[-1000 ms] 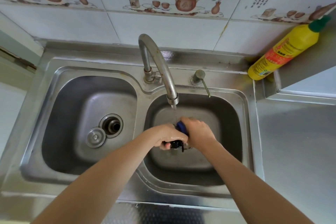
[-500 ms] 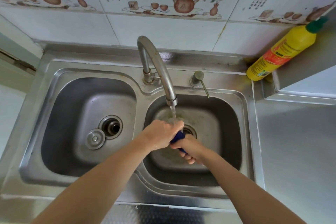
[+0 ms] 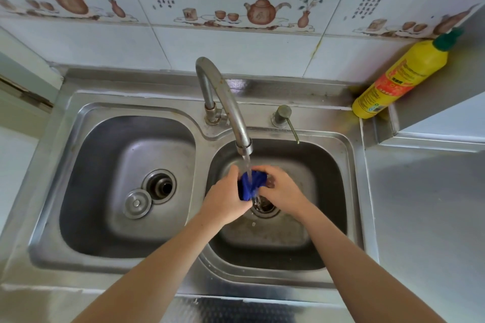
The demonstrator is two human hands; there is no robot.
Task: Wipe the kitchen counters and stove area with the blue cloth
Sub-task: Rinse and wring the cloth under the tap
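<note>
- The blue cloth (image 3: pixel 251 183) is bunched up over the right basin (image 3: pixel 330 173) of the steel double sink, directly under the running tap (image 3: pixel 227 102), with the water stream falling onto it.
- The left hand (image 3: pixel 226 198) grips the cloth's left side, fingers curled round it.
- The right hand (image 3: pixel 281 189) holds the cloth's right side, fingers wrapped over the top edge.
- Just below the cloth sits the right basin's drain (image 3: pixel 265 208), wet and partly hidden by the hands.
- In the left basin (image 3: pixel 105 165) a round metal plug (image 3: pixel 137 203) lies beside its open drain (image 3: pixel 160 186).
- A yellow bottle (image 3: pixel 399 78) with a green cap leans in the back right corner; the steel counter (image 3: pixel 425 217) stretches off to the right.
</note>
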